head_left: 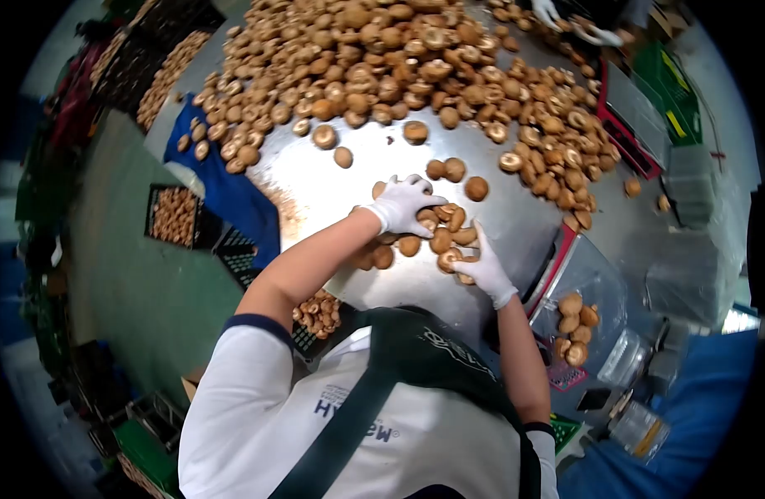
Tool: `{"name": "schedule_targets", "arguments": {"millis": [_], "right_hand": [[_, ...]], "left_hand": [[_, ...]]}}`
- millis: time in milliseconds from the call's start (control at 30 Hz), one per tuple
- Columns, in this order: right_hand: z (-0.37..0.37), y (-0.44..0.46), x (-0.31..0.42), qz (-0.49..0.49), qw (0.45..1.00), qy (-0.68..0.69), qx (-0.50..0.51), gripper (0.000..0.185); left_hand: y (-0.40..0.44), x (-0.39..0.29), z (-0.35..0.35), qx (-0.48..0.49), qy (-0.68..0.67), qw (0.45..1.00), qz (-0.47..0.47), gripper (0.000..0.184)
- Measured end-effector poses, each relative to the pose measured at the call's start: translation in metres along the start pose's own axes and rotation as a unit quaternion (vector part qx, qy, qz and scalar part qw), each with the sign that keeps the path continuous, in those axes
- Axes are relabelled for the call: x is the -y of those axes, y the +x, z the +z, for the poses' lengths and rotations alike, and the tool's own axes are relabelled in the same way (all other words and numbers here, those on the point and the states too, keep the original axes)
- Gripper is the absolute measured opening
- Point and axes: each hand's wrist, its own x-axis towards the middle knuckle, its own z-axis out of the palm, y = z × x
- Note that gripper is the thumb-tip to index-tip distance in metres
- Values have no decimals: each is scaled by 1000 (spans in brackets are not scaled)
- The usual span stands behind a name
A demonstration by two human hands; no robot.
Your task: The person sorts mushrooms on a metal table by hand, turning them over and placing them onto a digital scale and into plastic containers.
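Brown mushrooms [441, 241] lie in a small group on the metal table [316, 187], between my two white-gloved hands. My left hand [406, 204] rests over the left side of this group, fingers spread and curved, touching mushrooms near its fingertips. At the group's right side, my right hand [485, 268] has its thumb and fingers around a mushroom [449, 259] with its pale underside showing. A few more mushrooms sit under and beside my left wrist. Just beyond my hands are loose single mushrooms [476, 189].
A large mushroom heap [357, 58] covers the table's far side. At right, a scale [578, 283] bears several mushrooms; another scale [632, 116] stands farther back. A co-worker's gloved hands [594, 33] are at the top right. Left are blue cloth [241, 216] and a crate [173, 216].
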Motion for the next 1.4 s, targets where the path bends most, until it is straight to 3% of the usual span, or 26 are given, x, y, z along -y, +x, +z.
{"name": "schedule_targets", "arguments": {"millis": [67, 167, 300, 367, 433, 533, 567, 633, 667, 733, 767, 833, 933, 1033, 1067, 1100, 1167, 1233, 1267, 1300, 1367, 1400], "right_hand": [[7, 3, 4, 26, 998, 32, 46, 104], [26, 10, -2, -49, 986, -112, 111, 103], [75, 6, 6, -13, 977, -76, 198, 104], [111, 5, 10, 76, 961, -21, 265, 102], [146, 8, 6, -27, 934, -180, 307, 100], [183, 9, 23, -75, 901, -173, 391, 99], [189, 8, 29, -51, 902, -134, 407, 97], [190, 9, 46, -32, 912, -133, 386, 94], [185, 11, 55, -28, 929, -119, 350, 92], [160, 18, 87, 86, 959, -112, 246, 82], [138, 31, 80, 61, 982, -108, 146, 79], [93, 51, 86, -48, 994, -77, -68, 71], [2, 76, 74, -129, 890, -375, -226, 82], [-62, 106, 36, -15, 896, -401, -191, 99], [-59, 107, 49, 45, 871, -451, -189, 102], [-66, 117, 45, 30, 875, -453, -169, 101], [-70, 135, 40, 18, 966, -248, -68, 100], [-36, 135, 71, 30, 981, -190, -28, 97], [-40, 151, 48, -28, 968, -248, -3, 94], [-30, 156, 42, -27, 965, -262, 15, 91], [7, 137, 67, 10, 960, -280, 12, 89], [15, 135, 65, -33, 944, -324, 50, 86]], "left_hand": [[-14, 3, -3, 14, -21, 1000, -2, 66], [-47, 8, 5, 61, -50, 997, -22, 62], [-140, 12, 25, -9, -48, 997, -62, 62], [-193, 12, 30, -6, -99, 988, -118, 63], [-240, 8, 16, 78, -101, 971, -203, 67], [-301, 3, 4, 171, -77, 923, -336, 72], [-315, 6, 1, 219, -60, 898, -376, 74], [-337, 19, 9, 169, -47, 892, -418, 72], [-335, 19, 5, 107, -46, 897, -427, 70], [-311, 16, -5, -42, -65, 920, -385, 59], [-290, 13, -10, -133, -77, 926, -344, 55], [-237, 17, -19, -218, -107, 935, -259, 56], [-143, 43, -14, -280, -89, 933, -208, 72], [-39, 63, -6, -282, -97, 942, -156, 93], [-6, 62, -10, -288, -102, 944, -125, 94], [25, 60, -13, -294, -107, 945, -96, 96], [83, 56, -8, -349, -57, 922, -155, 86], [105, 60, -8, -261, -40, 941, -210, 73], [104, 56, -9, -286, -50, 932, -214, 52], [104, 61, 1, -267, -115, 937, -194, 42], [74, 64, 20, -295, -196, 928, -118, 40], [42, 56, 6, -250, -235, 935, -92, 45]]}}
